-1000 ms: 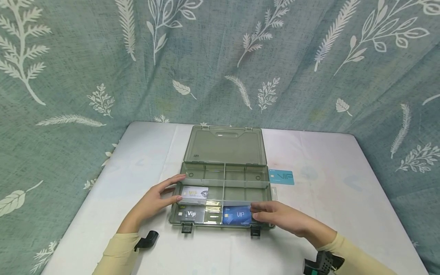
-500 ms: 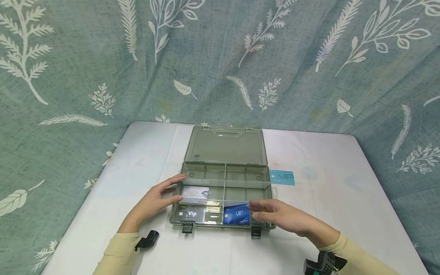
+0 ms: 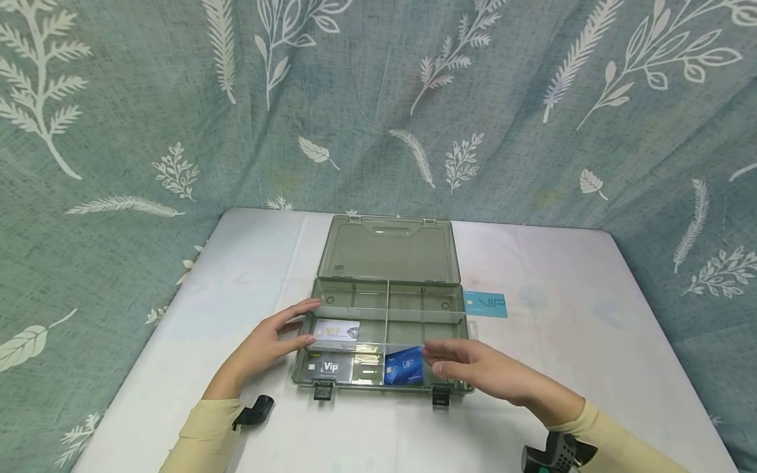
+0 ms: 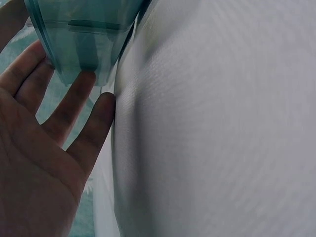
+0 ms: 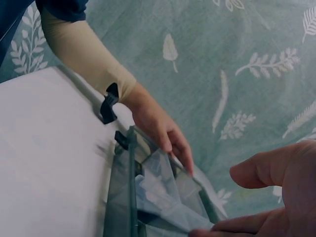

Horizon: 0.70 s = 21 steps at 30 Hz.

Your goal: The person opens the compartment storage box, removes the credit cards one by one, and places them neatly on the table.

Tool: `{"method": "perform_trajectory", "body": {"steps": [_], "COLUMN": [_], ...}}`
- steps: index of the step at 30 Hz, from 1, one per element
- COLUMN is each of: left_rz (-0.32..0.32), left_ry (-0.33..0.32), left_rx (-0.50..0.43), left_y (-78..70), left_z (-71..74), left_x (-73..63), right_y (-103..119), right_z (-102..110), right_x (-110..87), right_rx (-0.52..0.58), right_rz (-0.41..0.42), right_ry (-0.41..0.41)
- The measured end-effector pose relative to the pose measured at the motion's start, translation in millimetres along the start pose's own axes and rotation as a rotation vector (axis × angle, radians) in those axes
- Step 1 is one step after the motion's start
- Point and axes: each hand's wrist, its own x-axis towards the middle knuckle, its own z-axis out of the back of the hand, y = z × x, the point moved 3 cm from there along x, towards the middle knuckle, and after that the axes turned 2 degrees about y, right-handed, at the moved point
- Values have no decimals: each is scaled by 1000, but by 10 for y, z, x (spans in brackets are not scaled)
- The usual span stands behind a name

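Note:
A translucent green compartment box (image 3: 355, 389) lies with its lid (image 3: 387, 256) laid back. My left hand (image 3: 278, 338) rests along its left side, thumb and index finger at the edge; the left wrist view shows extended fingers (image 4: 74, 108) against the wall. My right hand (image 3: 473, 368) reaches into the front right compartment, straight fingertips at the right edge of a tilted blue VIP card (image 3: 403, 366). In the right wrist view its thumb (image 5: 252, 173) stands apart from the fingers. A white VIP card (image 3: 335, 331) lies middle left, a dark grey Vip card (image 3: 328, 368) front left.
A teal VIP card (image 3: 486, 305) lies on the white table (image 3: 562, 315) just right of the box. Two dark latches (image 3: 440, 395) stick out from the box's front edge. Leaf-patterned cloth (image 3: 378, 131) hangs behind and at both sides.
My right fingers have moved slightly left inside the front right compartment. The blue card has tilted, its right side rising. My left hand has stayed in place.

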Motion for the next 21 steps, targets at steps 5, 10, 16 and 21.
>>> {"method": "perform_trajectory", "body": {"steps": [5, 10, 16, 21], "left_rz": [-1, -4, -2, -9], "left_ry": [-2, -1, -1, -7], "left_rx": [4, 2, 2, 8], "left_y": [8, 6, 1, -3], "left_z": [-1, 0, -2, 0], "left_x": [-1, -6, 2, 3], "right_y": [-36, -99, -160, -177], "right_z": [2, 3, -24, -77], "right_x": [61, 170, 291, 382], "right_rx": [-5, -27, -64, -81], "right_rz": [41, 57, 90, 98], "right_ry": [-25, -72, -125, -164]}}
